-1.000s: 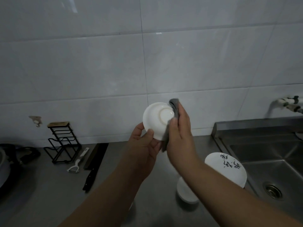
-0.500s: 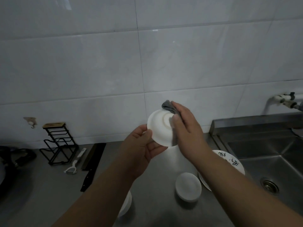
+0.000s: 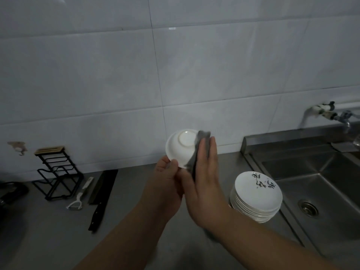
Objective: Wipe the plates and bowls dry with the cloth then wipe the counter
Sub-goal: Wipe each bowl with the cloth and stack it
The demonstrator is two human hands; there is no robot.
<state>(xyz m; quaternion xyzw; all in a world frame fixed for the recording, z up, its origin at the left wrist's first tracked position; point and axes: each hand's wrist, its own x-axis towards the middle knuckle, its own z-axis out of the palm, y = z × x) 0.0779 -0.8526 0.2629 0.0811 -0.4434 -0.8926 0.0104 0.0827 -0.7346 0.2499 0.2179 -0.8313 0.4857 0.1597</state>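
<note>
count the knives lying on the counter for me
2. A wide dark cleaver lies beside the black rack, and a slimmer black-handled knife lies just in front of it. The white tool to their left looks like a peeler, not a knife.

Site: kitchen | evidence – steel sink [image 3: 315,184] and tap [image 3: 331,114] right of hands; knife [image 3: 101,197], peeler [image 3: 79,195] left – tiled wall [image 3: 175,75] behind.

White bowl [image 3: 180,148] was held up off the table [image 3: 136,201], tilted, foot ring facing camera. Grey cloth [image 3: 200,151] lay pressed against its right side. Stack of white plates [image 3: 257,197], top 1 with black markings, sat on table beside sink.
</note>
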